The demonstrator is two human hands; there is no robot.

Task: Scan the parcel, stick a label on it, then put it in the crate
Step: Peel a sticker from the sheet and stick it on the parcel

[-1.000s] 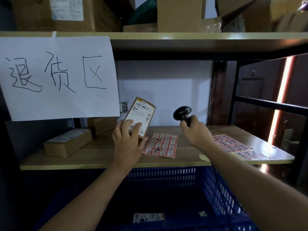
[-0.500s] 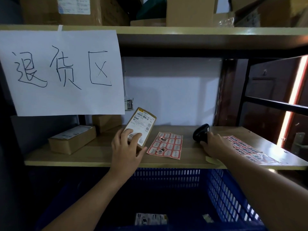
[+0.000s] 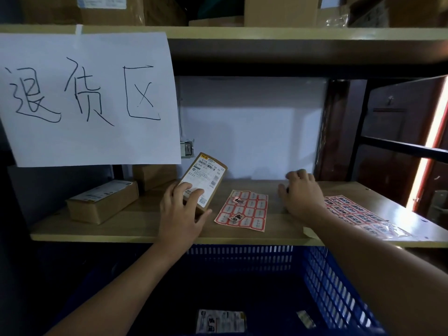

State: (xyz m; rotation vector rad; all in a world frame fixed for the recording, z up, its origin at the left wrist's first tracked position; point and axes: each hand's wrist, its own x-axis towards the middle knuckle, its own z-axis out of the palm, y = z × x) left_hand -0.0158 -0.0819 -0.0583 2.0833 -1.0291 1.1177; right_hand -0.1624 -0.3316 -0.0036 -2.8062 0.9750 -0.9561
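Note:
My left hand [image 3: 181,214] grips a small brown parcel [image 3: 206,175] by its lower end and holds it tilted up on the wooden shelf [image 3: 135,224], white shipping label facing me. My right hand [image 3: 303,195] is arched down on the shelf over the black scanner [image 3: 287,190], of which only a dark sliver shows by the thumb. Between the hands lies a red-and-white label sheet [image 3: 244,210] with two labels partly peeled up. The blue crate [image 3: 339,282] stands below the shelf edge, with a flat parcel [image 3: 220,321] lying in it.
A second label sheet [image 3: 351,212] lies right of my right hand. A brown box [image 3: 101,202] sits at the shelf's left and another [image 3: 155,174] behind the held parcel. A handwritten paper sign [image 3: 89,98] hangs from the upper shelf. A dark metal frame stands at the right.
My right hand has gone from holding the scanner raised at the parcel to pressing it down on the shelf, and now covers it. The left hand has kept the parcel tilted up.

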